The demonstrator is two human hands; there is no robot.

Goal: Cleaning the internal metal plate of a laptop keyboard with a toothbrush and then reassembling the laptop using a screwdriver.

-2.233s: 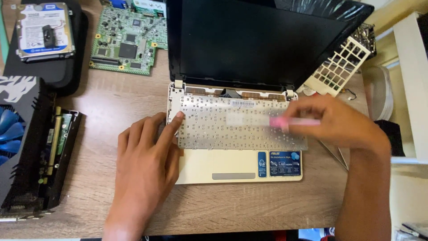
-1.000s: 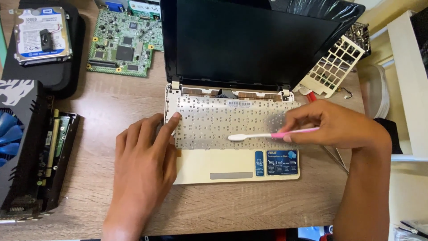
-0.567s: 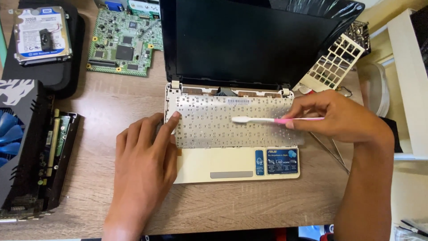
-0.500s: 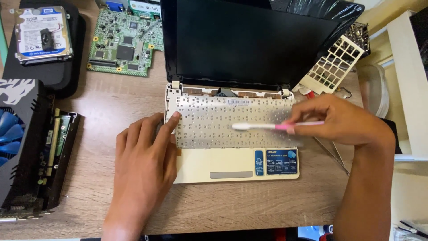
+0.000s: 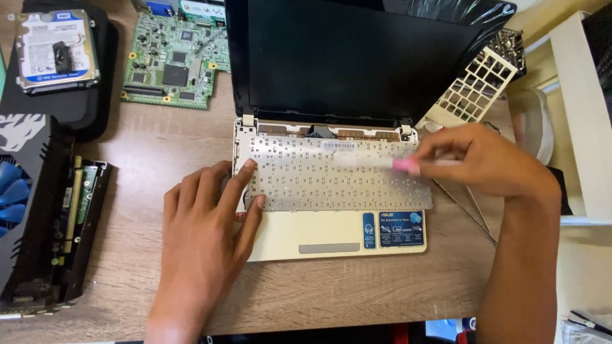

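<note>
A small cream laptop [image 5: 331, 236] lies open on the wooden desk, its dark screen [image 5: 331, 57] upright. Its keyboard has no keycaps, so a bare silver keyboard plate [image 5: 319, 181] shows. My left hand [image 5: 204, 236] rests flat at the laptop's left edge, with fingertips on the plate's left side. My right hand [image 5: 491, 162] holds a pink-handled cotton swab [image 5: 389, 164] over the right part of the plate. The swab is blurred by motion.
A green circuit board [image 5: 169, 54] lies at the back left, next to a hard drive [image 5: 56, 51] on a black case. A black graphics card [image 5: 44, 210] sits at the left edge. A white keyboard frame [image 5: 472, 89] leans at the back right, next to a white shelf [image 5: 580, 114].
My right hand has been sweeping the swab back and forth over the keyboard plate; its tip now sits further right than a second ago. My left hand has stayed put.
</note>
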